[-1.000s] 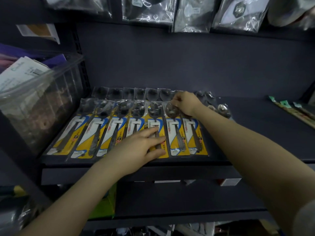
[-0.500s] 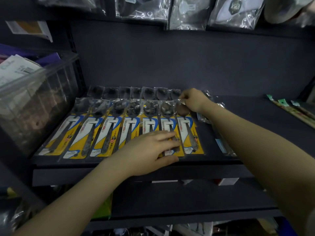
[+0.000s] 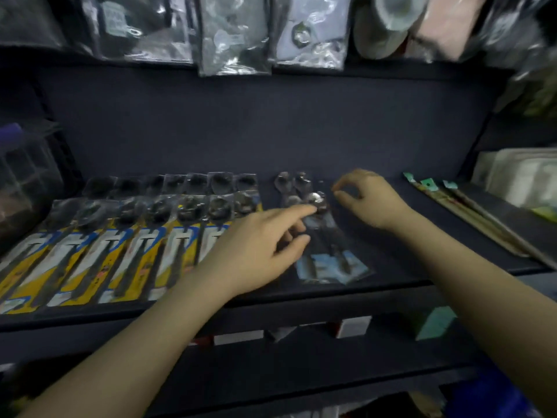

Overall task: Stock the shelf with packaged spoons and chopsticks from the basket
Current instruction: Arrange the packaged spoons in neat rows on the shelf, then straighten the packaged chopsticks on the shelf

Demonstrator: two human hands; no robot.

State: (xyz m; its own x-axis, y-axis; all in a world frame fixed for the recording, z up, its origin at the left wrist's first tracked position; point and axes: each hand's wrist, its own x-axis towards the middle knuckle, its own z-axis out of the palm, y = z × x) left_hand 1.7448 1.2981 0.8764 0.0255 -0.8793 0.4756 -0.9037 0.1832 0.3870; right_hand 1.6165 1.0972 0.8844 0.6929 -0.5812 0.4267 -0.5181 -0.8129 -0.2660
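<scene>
Several spoon packs with yellow and blue cards lie side by side in a row on the dark shelf. To their right lies a clear pack of spoons with a pale blue card. My left hand hovers over the right end of the row, index finger stretched onto the clear pack's spoon bowls. My right hand is just right of that pack, fingers curled and apart, holding nothing. Long chopstick packs with green tags lie at the shelf's right end. No basket is in view.
A clear plastic bin stands at the left end of the shelf. Bagged goods hang from the shelf above. A stack of pale packages sits at the far right. Another shelf runs below.
The view has swung right. My left hand moved right from the yellow packs onto the clear blue-card pack. My right hand left the rightmost yellow pack and shifted right, fingers opening.
</scene>
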